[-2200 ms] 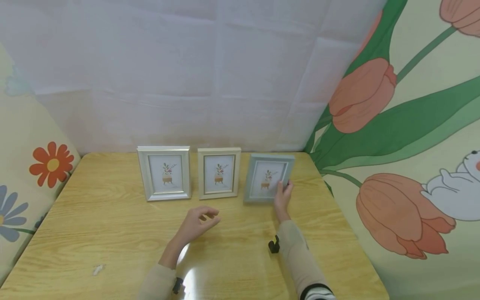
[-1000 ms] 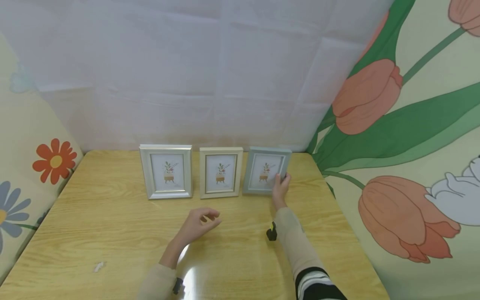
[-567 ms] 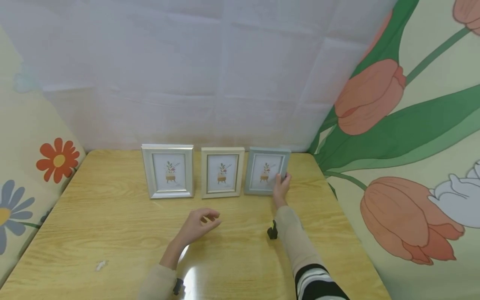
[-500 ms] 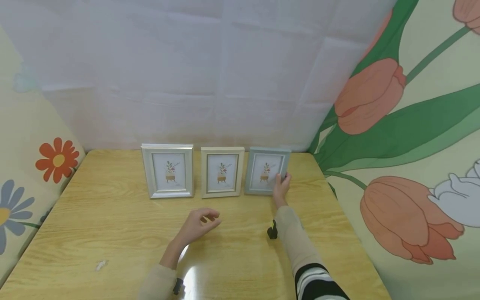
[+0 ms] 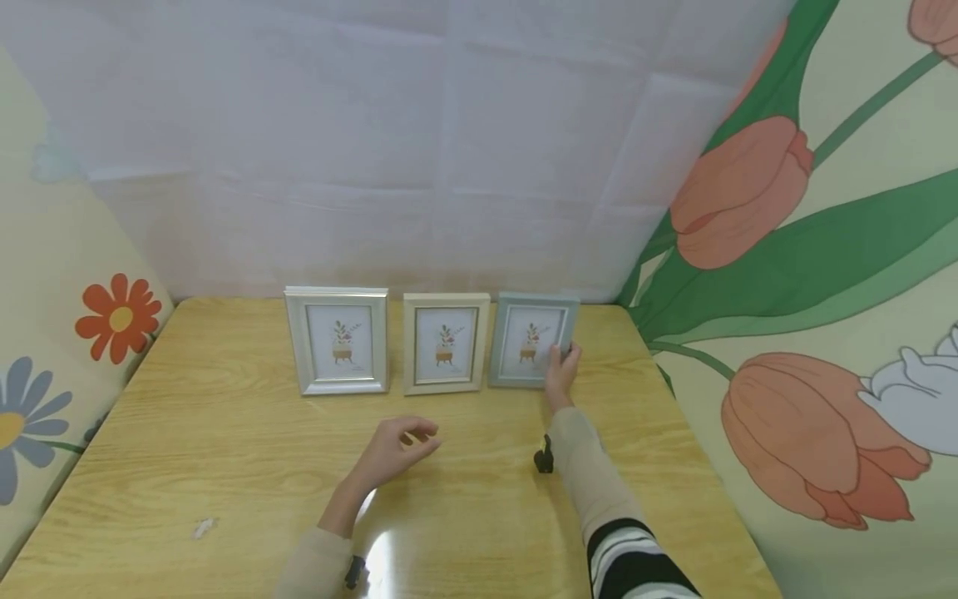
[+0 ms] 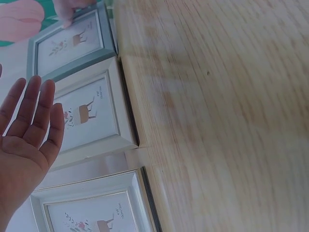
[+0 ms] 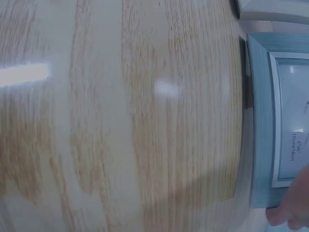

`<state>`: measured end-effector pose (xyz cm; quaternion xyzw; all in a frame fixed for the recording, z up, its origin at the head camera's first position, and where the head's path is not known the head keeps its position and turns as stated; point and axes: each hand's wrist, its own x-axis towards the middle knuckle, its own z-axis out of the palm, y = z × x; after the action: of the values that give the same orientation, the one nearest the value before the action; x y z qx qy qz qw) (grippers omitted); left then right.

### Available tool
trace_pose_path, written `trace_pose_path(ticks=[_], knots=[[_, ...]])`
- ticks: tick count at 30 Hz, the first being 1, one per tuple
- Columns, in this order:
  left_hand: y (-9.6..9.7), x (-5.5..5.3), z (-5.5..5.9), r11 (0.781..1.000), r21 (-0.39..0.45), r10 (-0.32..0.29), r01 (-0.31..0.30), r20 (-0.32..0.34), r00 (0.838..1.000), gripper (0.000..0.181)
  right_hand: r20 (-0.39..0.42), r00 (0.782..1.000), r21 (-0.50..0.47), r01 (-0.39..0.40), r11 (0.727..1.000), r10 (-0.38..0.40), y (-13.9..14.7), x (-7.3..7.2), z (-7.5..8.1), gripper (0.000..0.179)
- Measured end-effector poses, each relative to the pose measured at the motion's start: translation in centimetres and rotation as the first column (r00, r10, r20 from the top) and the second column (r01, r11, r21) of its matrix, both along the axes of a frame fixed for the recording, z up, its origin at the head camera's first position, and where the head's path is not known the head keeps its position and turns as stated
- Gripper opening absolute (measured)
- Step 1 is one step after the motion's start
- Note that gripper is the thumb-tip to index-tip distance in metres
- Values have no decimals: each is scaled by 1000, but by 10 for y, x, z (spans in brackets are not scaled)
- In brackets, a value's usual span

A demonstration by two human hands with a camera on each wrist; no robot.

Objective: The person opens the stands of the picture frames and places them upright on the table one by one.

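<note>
In the head view three picture frames stand in a row, each with a potted-plant print. A silver frame [image 5: 344, 387] is at the left, a cream frame [image 5: 446, 388] in the middle and a blue-grey frame [image 5: 497, 345] at the right. My right hand [image 5: 560, 376] grips the blue-grey frame by its lower right side, thumb on the front; its other fingers are mostly hidden behind. Nearest to the cream frame, my left hand [image 5: 392, 449] hovers in front of the row, holding nothing. Its fingers look loosely bent, and the left wrist view shows the palm [image 6: 19, 157].
The frames stand near the back of a wooden table [image 5: 247, 466], in front of a white cloth [image 5: 359, 150]. A wall with large painted tulips [image 5: 793, 416] borders the right side. A small pale mark [image 5: 204, 527] lies at the front left.
My right hand has moved the blue-grey frame backward, level with the cream frame, and has then held still. My left hand has stayed in place. The head view has shifted slightly.
</note>
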<state>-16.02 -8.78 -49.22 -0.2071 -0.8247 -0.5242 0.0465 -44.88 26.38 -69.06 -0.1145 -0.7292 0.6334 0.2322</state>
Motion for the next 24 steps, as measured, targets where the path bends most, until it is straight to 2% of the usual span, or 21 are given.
trace_pose_path(ticks=[1, 2, 4, 6, 11, 13, 15, 16, 18, 20, 21, 24], knots=[[0, 0, 0, 1000, 0, 1, -1, 5, 1000, 21, -16, 1000, 4, 0, 1000, 0, 4, -6, -10, 42], [0, 0, 0, 1000, 0, 2, -2, 12, 1000, 21, -23, 1000, 5, -8, 1000, 8, 6, -8, -14, 42], [-1, 0, 1, 1000, -3, 0, 0, 17, 1000, 21, -36, 999, -1, -12, 1000, 12, 0, 3, -3, 41], [-1, 0, 1, 1000, -3, -5, 5, 20, 1000, 22, 16, 1000, -23, -24, 999, 24, -18, 35, 41, 40], [-1, 0, 1, 1000, 1, -11, 11, 18, 1000, 22, 156, 987, -16, -27, 1000, 29, -75, 130, 179, 37], [-1, 0, 0, 1000, 1, -8, 8, 18, 1000, 22, 165, 986, -24, -30, 999, 34, -88, 152, 211, 36], [-1, 0, 0, 1000, -2, -6, 6, 18, 1000, 21, 163, 985, -45, -55, 997, 62, -88, 158, 216, 36], [0, 0, 0, 1000, -3, -6, 6, 20, 1000, 21, 169, 984, -52, -57, 997, 65, -87, 156, 214, 37], [0, 0, -1, 1000, -2, -9, 9, 28, 1000, 21, 187, 981, -37, -50, 998, 56, -81, 144, 198, 38], [0, 1, -1, 1000, 0, -12, 12, 36, 999, 21, 170, 984, -35, -58, 998, 63, -72, 131, 180, 38], [0, 1, -1, 1000, 3, -14, 14, 40, 999, 21, 164, 985, -35, -56, 998, 61, -71, 128, 178, 39], [1, 1, -1, 1000, 5, -17, 17, 48, 999, 22, 96, 994, -49, -40, 998, 45, -56, 103, 136, 41]])
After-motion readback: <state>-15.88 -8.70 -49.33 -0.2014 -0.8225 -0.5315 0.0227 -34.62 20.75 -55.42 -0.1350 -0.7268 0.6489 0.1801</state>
